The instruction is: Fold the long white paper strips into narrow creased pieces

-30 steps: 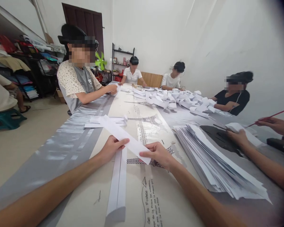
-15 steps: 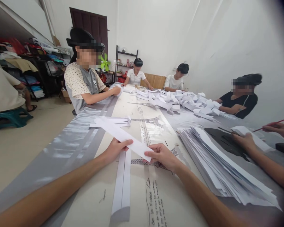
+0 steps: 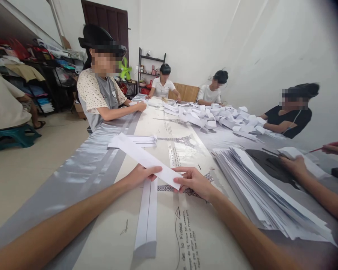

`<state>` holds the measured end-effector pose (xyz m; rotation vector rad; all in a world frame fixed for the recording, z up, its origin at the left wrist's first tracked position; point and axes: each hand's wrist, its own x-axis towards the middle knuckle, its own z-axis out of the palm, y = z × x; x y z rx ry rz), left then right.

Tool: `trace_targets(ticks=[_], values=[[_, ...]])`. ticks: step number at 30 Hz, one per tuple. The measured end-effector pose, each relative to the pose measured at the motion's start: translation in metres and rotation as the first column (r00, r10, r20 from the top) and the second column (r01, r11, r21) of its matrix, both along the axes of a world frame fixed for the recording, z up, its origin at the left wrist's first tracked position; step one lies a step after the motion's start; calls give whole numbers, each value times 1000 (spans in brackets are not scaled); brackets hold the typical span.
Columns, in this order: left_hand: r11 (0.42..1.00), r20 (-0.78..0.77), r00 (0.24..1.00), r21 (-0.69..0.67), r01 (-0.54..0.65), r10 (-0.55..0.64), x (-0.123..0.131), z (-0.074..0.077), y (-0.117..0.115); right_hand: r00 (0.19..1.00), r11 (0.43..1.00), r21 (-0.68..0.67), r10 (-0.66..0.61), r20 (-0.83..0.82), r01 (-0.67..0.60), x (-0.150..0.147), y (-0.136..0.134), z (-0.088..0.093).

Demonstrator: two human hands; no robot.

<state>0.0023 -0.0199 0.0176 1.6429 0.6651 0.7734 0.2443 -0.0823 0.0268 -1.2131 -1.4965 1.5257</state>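
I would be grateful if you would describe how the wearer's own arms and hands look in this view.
The left hand and right hand wear no gloves. Both forearms are bare as far as they show, with no sleeve, watch, bracelet, cable or marking visible. No rings can be made out.

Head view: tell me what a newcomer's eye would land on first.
Probably the white paper strip, held slanting by the left hand and right hand at centre. The paper stack at right stands out next, then the jumbled paper heap farther back on the table.
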Motion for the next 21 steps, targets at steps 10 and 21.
trace_targets(ticks=[10, 21], values=[[978, 132, 980, -170, -125, 148, 5, -6, 1, 998, 997, 56, -53, 36, 51, 1, 0, -1], [799, 443, 671, -422, -429, 595, -2, -20, 37, 988, 978, 190, -113, 110, 91, 23, -1, 15]])
